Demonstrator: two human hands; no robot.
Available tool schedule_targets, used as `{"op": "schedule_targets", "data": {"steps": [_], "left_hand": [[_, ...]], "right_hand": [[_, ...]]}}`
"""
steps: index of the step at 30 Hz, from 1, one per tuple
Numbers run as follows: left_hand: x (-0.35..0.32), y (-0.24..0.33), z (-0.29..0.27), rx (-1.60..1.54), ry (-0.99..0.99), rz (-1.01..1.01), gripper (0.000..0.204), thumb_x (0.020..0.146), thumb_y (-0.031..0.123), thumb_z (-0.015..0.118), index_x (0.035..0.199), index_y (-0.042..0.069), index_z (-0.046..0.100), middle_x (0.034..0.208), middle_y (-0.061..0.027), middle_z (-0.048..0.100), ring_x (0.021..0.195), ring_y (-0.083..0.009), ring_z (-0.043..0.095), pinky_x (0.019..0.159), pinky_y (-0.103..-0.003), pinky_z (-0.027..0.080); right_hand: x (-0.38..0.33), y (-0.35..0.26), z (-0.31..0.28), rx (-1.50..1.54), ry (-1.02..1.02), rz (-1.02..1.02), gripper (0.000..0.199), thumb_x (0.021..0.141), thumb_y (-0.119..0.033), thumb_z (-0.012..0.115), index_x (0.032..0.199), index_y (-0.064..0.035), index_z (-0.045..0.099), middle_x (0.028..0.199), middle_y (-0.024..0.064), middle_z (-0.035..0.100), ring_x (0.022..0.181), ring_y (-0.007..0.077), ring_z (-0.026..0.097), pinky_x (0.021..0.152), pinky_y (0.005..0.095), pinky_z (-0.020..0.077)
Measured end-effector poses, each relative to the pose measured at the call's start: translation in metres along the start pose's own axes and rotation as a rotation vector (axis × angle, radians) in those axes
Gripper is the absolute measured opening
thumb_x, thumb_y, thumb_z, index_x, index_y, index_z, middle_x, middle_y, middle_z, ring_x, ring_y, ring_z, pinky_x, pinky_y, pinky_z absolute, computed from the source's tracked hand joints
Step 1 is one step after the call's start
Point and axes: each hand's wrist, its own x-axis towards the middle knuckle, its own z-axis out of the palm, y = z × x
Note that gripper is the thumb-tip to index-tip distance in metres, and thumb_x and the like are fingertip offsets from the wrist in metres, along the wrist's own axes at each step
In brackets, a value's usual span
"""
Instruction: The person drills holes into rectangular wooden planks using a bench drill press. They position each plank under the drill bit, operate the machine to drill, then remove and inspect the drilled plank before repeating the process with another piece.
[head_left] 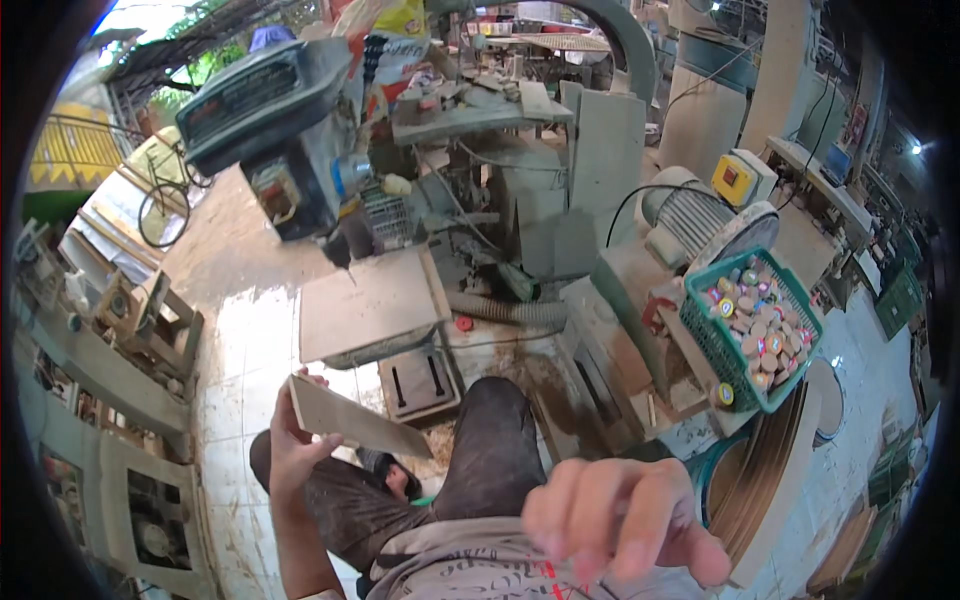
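My left hand (pixel 291 425) grips a flat, pale wooden board (pixel 358 419) by its left end, thumb on the near side and fingers behind. The board is tilted, its far end reaching over my lap. Close to the camera is my right hand (pixel 625 520), fingers loosely bent and apart, with nothing seen in it. It hangs above my shirt and right thigh, touching no object that shows. Ahead of the board stands a drill press (pixel 270 110) with a square wooden table (pixel 365 305). Below that table lies the slotted metal base (pixel 420 382).
At right, a green plastic basket (pixel 745 395) full of small round wooden pieces stands beside a motor (pixel 685 215) with a yellow switch box (pixel 737 180). A ribbed hose (pixel 505 308) crosses the dusty floor. Curved boards (pixel 765 490) lie lower right; wooden frames (pixel 150 310) stand at left.
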Motion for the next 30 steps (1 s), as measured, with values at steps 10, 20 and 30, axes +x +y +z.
{"op": "schedule_targets", "data": {"steps": [10, 20, 30], "left_hand": [[0.077, -0.036, 0.044, 0.159, -0.322, -0.245, 0.094, 0.058, 0.006, 0.086, 0.138, 0.007, 0.037, 0.125, -0.0061, 0.048, 0.12, -0.0191, 0.047, 0.097, -0.037, 0.045], [0.109, -0.063, 0.064, 0.225, -0.472, -0.39, 0.097, 0.059, 0.01, 0.087, 0.14, 0.002, 0.036, 0.13, -0.0099, 0.051, 0.125, -0.0218, 0.047, 0.101, -0.041, 0.043], [0.108, -0.065, 0.057, 0.255, -0.44, -0.393, 0.096, 0.057, 0.008, 0.086, 0.14, 0.002, 0.036, 0.131, -0.011, 0.05, 0.124, -0.0223, 0.047, 0.102, -0.041, 0.042]], "right_hand": [[-0.122, -0.116, -0.077, -1.283, 0.819, -0.189, 0.044, 0.088, -0.046, 0.058, 0.093, -0.0032, 0.05, 0.08, 0.0063, 0.039, 0.073, 0.0173, 0.039, 0.062, 0.0302, 0.0313], [-0.167, -0.217, -0.046, -2.876, 1.167, 1.042, 0.062, 0.088, -0.047, 0.061, 0.12, 0.0059, 0.057, 0.112, 0.0277, 0.058, 0.102, 0.0422, 0.055, 0.09, 0.0471, 0.0439], [-0.325, -0.284, -0.048, -2.688, 0.865, 1.362, 0.056, 0.091, -0.05, 0.053, 0.123, -0.0037, 0.056, 0.11, 0.0296, 0.06, 0.097, 0.0406, 0.06, 0.084, 0.0472, 0.0475]]}}
